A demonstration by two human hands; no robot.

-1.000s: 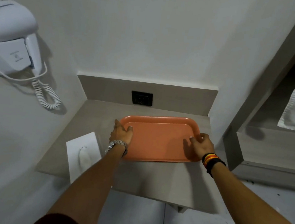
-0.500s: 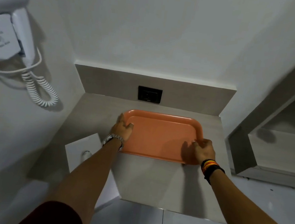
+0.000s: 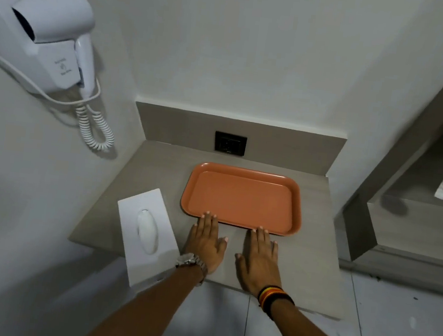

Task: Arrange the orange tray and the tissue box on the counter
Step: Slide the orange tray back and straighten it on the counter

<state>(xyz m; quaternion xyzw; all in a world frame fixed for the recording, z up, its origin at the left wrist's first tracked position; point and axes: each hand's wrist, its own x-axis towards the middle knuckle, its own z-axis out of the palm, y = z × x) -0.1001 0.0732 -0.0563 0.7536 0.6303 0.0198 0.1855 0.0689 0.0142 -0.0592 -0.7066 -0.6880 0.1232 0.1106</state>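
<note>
Both flat: left hand (image 3: 206, 245), right hand (image 3: 259, 258), fingertips seemingly touching tray (image 3: 243, 198).

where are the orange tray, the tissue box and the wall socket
orange tray (image 3: 243, 198), head view, on its flat inner floor
tissue box (image 3: 132, 213), head view, on the white top face, left of the opening
wall socket (image 3: 230, 143), head view, on the middle of its black plate

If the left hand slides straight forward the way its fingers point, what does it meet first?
The left hand lies flat on the counter, fingertips at the near rim of the orange tray. It would probably push that rim first.
</note>
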